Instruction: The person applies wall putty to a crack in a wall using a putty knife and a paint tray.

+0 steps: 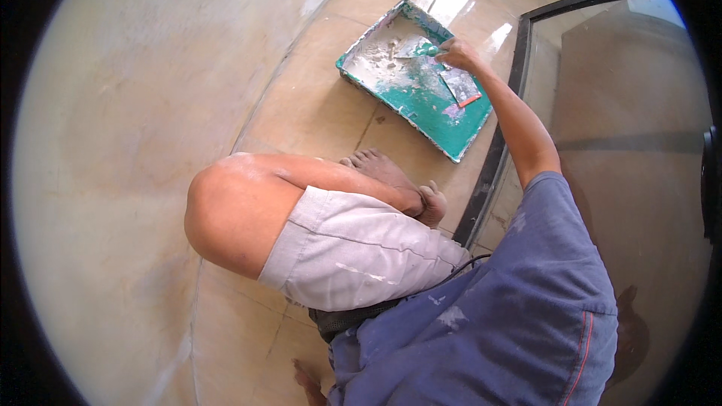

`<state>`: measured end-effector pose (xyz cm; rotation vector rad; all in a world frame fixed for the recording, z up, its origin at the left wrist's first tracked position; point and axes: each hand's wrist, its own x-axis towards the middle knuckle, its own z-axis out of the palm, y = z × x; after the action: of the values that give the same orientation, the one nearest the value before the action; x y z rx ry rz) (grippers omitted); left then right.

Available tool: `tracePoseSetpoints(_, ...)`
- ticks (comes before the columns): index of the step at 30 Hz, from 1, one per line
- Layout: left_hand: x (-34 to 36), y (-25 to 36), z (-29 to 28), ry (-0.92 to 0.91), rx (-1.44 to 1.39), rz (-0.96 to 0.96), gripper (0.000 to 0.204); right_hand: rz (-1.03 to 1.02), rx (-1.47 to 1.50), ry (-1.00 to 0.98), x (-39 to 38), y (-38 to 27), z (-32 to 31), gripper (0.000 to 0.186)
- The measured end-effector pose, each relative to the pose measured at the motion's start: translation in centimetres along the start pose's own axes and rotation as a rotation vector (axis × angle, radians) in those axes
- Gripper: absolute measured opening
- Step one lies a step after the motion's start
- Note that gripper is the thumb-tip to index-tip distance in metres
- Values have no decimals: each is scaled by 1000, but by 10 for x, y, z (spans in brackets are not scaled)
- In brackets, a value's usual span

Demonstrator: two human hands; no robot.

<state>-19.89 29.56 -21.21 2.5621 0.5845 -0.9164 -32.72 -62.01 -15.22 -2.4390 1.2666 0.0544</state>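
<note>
My right hand [456, 53] is closed on a putty knife [412, 49] at the upper middle, its blade reaching left over a green tray [429, 124]. Pale, lumpy paste [376, 56] coats much of the tray's far-left part. Just below the hand, a wider smeared scraper [460, 84] with an orange edge rests in the tray. At the bottom edge, some skin [308, 380] shows beside my shirt; I cannot tell whether it is my left hand or a foot.
I sit on tiled floor [323, 90], my bent leg [226, 210] and bare foot [380, 173] below the tray. A pale wall-like surface [120, 143] fills the left. A dark-framed glass panel [624, 90] stands along the right, close beside my arm.
</note>
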Motion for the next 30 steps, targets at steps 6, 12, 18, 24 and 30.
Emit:
tracePoseSetpoints(6,7,-19,-3,-30,-172,-137,57,42,192,-94,6,-4,7,30)
tracePoseSetpoints(12,34,-33,4,-89,-310,-270,81,-21,133,14,7,24,27,32)
tracePoseSetpoints(18,10,-24,1,42,-349,-346,90,78,139,56,-3,-24,29,40)
tracePoseSetpoints(24,13,-12,4,51,-336,-334,87,87,222,36,4,-29,38,44)
tracePoseSetpoints(30,12,-20,9,74,-338,-333,83,171,249,154,-12,-62,53,48)
